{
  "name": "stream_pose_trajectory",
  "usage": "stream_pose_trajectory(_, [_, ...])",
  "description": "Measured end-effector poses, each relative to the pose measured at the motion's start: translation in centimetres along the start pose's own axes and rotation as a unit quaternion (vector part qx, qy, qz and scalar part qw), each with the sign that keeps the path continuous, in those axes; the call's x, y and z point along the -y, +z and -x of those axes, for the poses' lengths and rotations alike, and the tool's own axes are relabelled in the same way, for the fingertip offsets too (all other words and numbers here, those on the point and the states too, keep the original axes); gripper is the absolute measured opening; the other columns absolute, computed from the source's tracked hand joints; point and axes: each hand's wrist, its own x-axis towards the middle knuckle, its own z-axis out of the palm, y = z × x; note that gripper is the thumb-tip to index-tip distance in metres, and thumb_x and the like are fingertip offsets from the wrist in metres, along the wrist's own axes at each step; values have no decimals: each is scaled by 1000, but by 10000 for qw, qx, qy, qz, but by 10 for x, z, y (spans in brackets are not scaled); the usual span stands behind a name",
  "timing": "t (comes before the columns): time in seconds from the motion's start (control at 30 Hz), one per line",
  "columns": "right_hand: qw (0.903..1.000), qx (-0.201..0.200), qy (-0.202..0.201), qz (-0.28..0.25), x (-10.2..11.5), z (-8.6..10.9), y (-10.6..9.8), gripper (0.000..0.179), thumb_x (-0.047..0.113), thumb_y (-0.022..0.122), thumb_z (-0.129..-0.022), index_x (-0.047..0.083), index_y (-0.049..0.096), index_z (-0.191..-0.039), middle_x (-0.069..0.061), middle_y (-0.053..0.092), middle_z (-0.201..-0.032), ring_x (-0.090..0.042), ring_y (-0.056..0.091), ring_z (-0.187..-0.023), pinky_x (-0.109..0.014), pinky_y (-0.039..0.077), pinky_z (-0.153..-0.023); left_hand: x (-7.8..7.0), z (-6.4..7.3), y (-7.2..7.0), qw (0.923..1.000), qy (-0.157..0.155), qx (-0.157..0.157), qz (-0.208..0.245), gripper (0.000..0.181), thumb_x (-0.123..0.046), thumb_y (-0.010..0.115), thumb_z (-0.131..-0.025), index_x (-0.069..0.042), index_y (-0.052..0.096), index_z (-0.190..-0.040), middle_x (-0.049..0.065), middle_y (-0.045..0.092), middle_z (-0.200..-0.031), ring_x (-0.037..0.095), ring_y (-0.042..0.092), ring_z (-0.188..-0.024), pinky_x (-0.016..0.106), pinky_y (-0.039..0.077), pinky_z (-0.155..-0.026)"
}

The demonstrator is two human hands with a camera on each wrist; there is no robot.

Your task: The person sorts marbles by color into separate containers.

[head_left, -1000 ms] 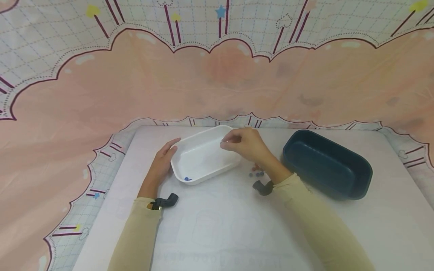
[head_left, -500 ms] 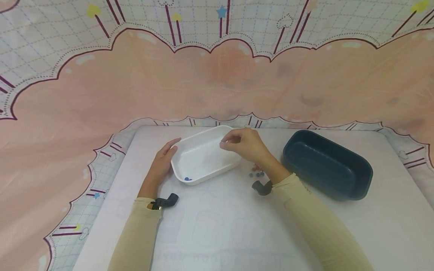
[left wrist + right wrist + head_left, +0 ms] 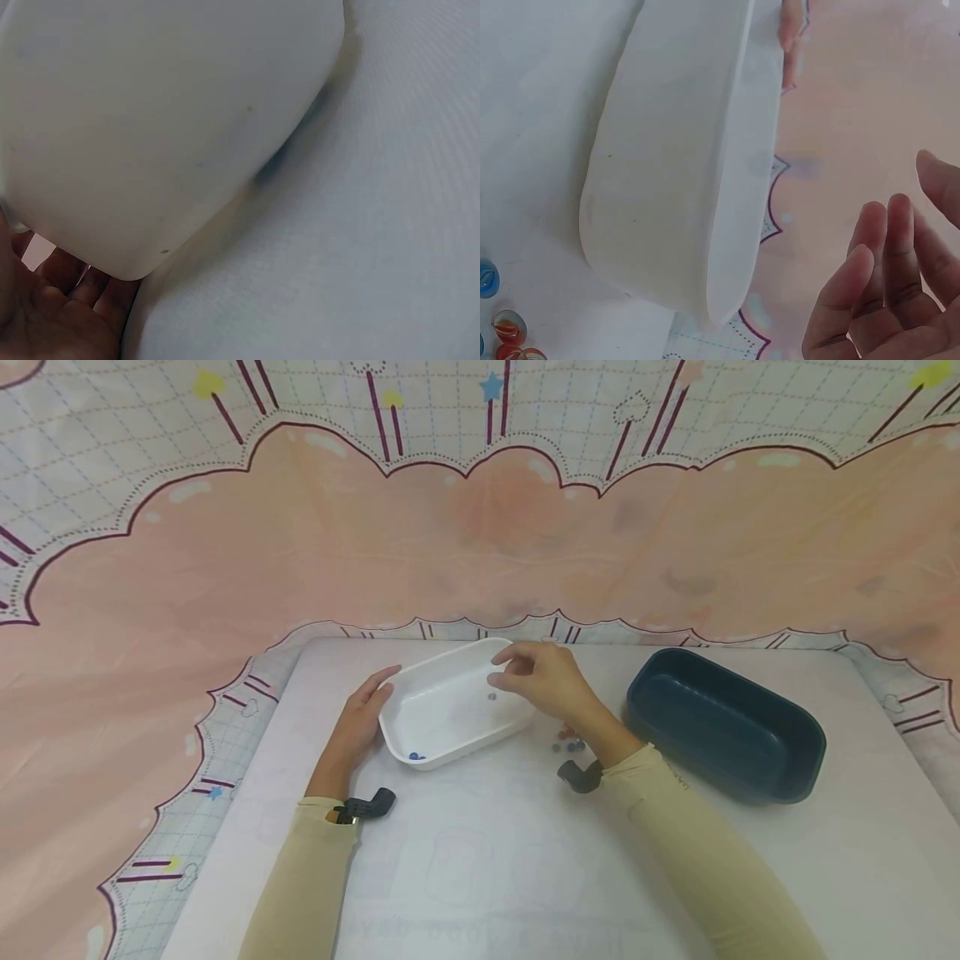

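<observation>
My left hand (image 3: 358,720) grips the left end of a white rounded-corner tray (image 3: 393,697), thumb over the rim and fingers outside it. In the left wrist view those fingers (image 3: 97,289) lie behind the tray's bottom corner. Over the tray's right end is my right hand (image 3: 543,681), thumb and forefinger apart with nothing between them; the right wrist view shows its fingers loosely bent. A small grey-looking marble (image 3: 492,697) appears just below these fingertips, over the tray's inside. Blue marbles (image 3: 414,757) lie in the tray's near left corner.
Several glass marbles lie on the white table (image 3: 480,860) beside the right wrist, blue (image 3: 487,277) and orange (image 3: 510,328) among them. A dark blue tray (image 3: 723,727) stands to the right. A patterned curtain (image 3: 480,543) hangs behind the table.
My right thumb and forefinger have parted, and a small marble now shows beneath them. The left hand and the white tray have stayed in place.
</observation>
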Motion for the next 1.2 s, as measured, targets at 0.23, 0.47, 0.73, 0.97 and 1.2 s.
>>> stream_pose_trajectory(0.23, [10000,-53,80,-18,-1,0,-1,28,36,77,-90,19,76,-112,-1,73,-94,-19,67,-96,-39,53,-87,1,0,0,10000,15,35,-25,50,-55,42,-106,-39,45,-153,-9,34,-166,21,29,-156,50,26,-126])
stream_pose_trajectory(0.47, [9999,-74,148,-31,-4,3,-3,26,35,78,-90,19,76,-110,-1,72,-96,-19,66,-97,-39,54,-86,2,-1,-1,10000,18,20,-78,50,-57,41,-105,-40,45,-152,-8,32,-167,22,27,-157,51,24,-126])
stream_pose_trajectory(0.73, [9996,-149,257,19,-23,12,-12,21,37,77,-90,24,77,-107,1,73,-96,-19,66,-94,-37,54,-83,2,-1,0,10000,19,23,-31,49,-57,41,-105,-41,45,-152,-10,33,-166,21,27,-157,50,25,-126])
stream_pose_trajectory(0.97, [9982,-191,516,254,-43,22,-23,23,37,76,-91,21,77,-108,-1,74,-100,-21,66,-90,-33,54,-72,-2,0,-1,10000,14,16,-59,48,-55,41,-106,-40,46,-152,-7,31,-168,23,25,-157,52,23,-127])
stream_pose_trajectory(1.2, [9960,-15,896,38,-57,31,-30,26,37,76,-92,21,76,-112,-3,75,-110,-30,70,-89,-36,59,-66,-3,1,-1,9999,-15,16,-158,49,-54,40,-106,-39,45,-153,-7,31,-168,22,24,-158,52,21,-127])
